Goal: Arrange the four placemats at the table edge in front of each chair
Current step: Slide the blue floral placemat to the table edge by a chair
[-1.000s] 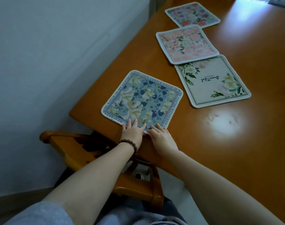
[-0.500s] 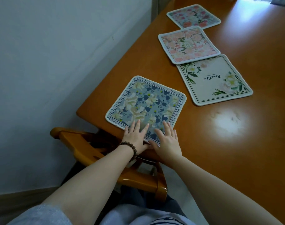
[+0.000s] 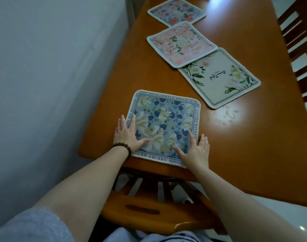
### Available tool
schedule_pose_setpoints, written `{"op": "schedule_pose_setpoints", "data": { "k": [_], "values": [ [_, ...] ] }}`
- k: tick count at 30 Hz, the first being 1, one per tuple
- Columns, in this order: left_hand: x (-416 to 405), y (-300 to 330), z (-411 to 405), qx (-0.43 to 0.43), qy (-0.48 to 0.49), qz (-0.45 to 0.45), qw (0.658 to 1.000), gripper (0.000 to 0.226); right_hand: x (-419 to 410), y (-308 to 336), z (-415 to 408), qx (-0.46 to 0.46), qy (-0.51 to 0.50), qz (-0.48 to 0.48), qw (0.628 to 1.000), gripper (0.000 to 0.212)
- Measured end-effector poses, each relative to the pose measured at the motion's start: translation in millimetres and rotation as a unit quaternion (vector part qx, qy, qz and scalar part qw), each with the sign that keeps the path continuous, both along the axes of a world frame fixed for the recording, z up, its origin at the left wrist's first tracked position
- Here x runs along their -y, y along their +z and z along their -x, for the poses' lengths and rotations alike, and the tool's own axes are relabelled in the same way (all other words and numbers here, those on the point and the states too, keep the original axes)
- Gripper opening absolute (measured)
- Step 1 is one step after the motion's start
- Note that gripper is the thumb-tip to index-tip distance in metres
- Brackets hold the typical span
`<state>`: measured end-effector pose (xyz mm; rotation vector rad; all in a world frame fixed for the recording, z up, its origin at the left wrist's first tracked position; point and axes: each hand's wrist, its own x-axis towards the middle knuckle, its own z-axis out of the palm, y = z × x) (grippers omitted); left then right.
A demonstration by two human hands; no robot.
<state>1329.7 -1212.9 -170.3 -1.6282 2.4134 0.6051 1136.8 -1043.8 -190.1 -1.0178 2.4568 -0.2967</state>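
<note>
My left hand (image 3: 127, 135) and right hand (image 3: 196, 151) press flat, fingers straight, on the blue placemat (image 3: 164, 124) squared to the desk (image 3: 254, 145) edge above the chair (image 3: 149, 212), while the cream placemat (image 3: 219, 77) lies ahead, nearer my right.

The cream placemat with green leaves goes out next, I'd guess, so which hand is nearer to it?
Right. The right hand rests on the blue placemat's right edge, toward the cream placemat; the left hand presses its left edge.
</note>
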Motion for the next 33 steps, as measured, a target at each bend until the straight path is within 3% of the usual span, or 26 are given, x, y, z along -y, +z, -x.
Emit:
{"op": "schedule_pose_setpoints", "data": {
  "k": [4,10,18,24,28,33],
  "values": [
    [8.6,-9.7,-8.5,-0.05,-0.024,-0.069,0.996,0.116,5.0,-5.3,-14.1,-0.012,-0.015,-0.004,1.0,0.093],
    [6.2,-20.6,-22.8,-0.109,-0.041,-0.081,0.99,0.114,13.2,-7.4,-11.0,-0.013,-0.025,0.024,0.999,0.085],
    [-20.8,-21.5,-47.8,-0.104,-0.058,-0.108,0.987,0.117,75.1,4.6,22.7,-0.004,0.051,0.005,0.999,0.08],
    [-39.5,-10.6,-77.7,-0.056,-0.163,-0.149,0.974,0.109,132.4,19.0,41.8,0.017,0.132,-0.028,0.991,0.077],
    [-39.7,-4.3,-84.5,-0.06,-0.18,-0.132,0.973,0.101,149.9,17.1,47.5,0.011,0.159,-0.043,0.986,0.073],
    [-18.1,2.8,-85.7,-0.071,-0.178,-0.037,0.981,0.096,138.4,10.2,42.5,0.0,0.127,-0.013,0.992,0.072]
  ]
}}
